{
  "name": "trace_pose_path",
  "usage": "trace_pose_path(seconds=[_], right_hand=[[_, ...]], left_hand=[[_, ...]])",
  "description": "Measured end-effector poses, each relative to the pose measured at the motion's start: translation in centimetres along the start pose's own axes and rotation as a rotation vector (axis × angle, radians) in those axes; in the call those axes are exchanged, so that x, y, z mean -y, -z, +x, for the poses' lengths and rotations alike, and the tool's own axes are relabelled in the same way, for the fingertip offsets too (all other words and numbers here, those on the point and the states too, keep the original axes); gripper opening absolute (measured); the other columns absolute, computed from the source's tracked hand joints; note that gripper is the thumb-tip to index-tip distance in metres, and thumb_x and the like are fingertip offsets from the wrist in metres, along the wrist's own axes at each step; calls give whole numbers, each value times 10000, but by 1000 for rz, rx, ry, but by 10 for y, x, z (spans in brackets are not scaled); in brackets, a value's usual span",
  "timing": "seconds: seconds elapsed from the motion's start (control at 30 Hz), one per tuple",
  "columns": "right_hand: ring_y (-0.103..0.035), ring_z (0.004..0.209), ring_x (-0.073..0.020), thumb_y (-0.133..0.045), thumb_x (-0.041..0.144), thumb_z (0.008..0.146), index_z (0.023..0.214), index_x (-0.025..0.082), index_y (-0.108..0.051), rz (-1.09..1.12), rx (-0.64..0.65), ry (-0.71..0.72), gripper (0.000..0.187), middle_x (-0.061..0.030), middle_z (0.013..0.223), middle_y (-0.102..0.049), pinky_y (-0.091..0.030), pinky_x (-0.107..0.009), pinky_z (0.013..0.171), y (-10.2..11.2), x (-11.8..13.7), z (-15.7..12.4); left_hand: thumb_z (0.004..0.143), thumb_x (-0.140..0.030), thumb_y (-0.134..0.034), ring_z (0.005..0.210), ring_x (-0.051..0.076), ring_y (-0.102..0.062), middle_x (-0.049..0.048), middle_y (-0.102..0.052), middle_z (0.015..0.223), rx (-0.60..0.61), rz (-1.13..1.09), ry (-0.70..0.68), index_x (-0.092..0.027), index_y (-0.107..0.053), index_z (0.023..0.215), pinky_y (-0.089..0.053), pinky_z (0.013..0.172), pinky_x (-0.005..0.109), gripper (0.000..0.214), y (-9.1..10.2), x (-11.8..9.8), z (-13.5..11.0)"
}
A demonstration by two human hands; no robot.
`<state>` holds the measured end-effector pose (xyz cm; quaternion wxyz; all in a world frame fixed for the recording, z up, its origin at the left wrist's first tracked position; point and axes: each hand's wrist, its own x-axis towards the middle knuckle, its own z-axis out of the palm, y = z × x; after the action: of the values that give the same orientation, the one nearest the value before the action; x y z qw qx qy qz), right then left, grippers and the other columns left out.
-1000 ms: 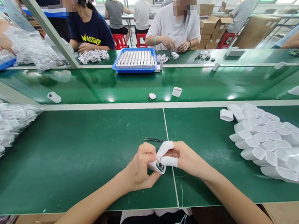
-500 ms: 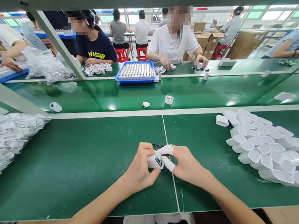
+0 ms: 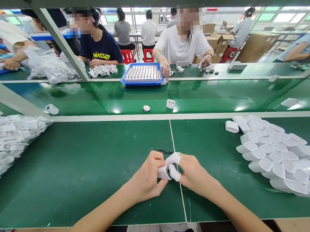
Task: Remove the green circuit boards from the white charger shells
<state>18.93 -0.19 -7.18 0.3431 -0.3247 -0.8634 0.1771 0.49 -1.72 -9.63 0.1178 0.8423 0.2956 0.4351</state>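
A white plastic housing is pinched between the thumb and fingers of my left hand, its open end turned to the right. My right hand wears white finger cots on the thumb and forefinger, and these close on the housing's open end. A sliver of dark green, apparently a circuit board, shows inside the opening; the fingertips hide most of it. Just beyond both hands lie thin black tweezers, partly covered by the right hand.
Rows of white empty housings stand at right, with one housing apart. Bagged white parts fill the left. On the green belt sit a housing and a small board. Co-workers sit opposite, near a blue tray.
My hands and the housing have shifted slightly right and nearer, and the opening is more covered. More of the tweezers shows. Pieces on the belt have slid left. A co-worker's hand has reached the tray's edge.
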Motion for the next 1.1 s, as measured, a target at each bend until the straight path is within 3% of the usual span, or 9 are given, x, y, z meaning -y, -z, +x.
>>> trace_pose_path(seconds=[0.27,0.47,0.63,0.73,0.87,1.0,1.1], right_hand=[[-570,575,-124,-442,132,912,810,173,-611,66,-22,13,202,-26,687,-656,-453,-226,536,2,1,2],[-633,666,-125,-529,90,781,805,179,-630,377,227,-310,137,1,742,-682,-515,-236,648,14,7,9],[-660,721,-143,-533,167,838,825,173,-657,594,264,-470,125,-13,778,-688,-537,-256,681,15,5,13],[-677,784,-146,-606,230,843,975,200,-665,743,154,-495,148,-8,871,-705,-550,-284,774,6,8,12],[-659,750,-136,-849,213,634,1012,218,-663,940,-145,-565,421,11,844,-702,-551,-269,809,-15,10,9],[-631,637,-115,-730,464,779,975,216,-668,1238,-356,-673,322,-4,789,-696,-580,-253,667,-18,-8,11],[-614,588,-115,-648,541,815,925,216,-666,1139,-410,-664,343,-10,750,-692,-587,-278,645,-7,-38,19]], left_hand=[[771,-42,-525,833,183,-465,58,-442,938,18,-61,-30,-168,-363,1114,-487,648,304,400,4,1,4],[703,-8,-516,822,174,-463,48,-444,930,49,-97,-23,-178,-373,1083,-477,649,294,441,5,1,5],[716,-42,-532,825,171,-487,40,-452,934,4,-77,33,-196,-378,1085,-491,658,295,429,1,2,3],[743,-69,-553,856,183,-507,64,-444,986,-81,-34,117,-188,-362,1124,-498,657,302,442,-4,3,2],[796,-77,-564,921,201,-530,88,-450,1051,-166,42,140,-191,-378,1182,-514,700,316,444,-7,3,1],[852,-162,-604,958,203,-545,120,-476,1132,-245,121,138,-170,-373,1286,-529,803,339,492,0,5,1],[894,-153,-528,932,187,-579,97,-522,1083,-237,131,168,-192,-440,1223,-538,800,315,343,7,11,1]])
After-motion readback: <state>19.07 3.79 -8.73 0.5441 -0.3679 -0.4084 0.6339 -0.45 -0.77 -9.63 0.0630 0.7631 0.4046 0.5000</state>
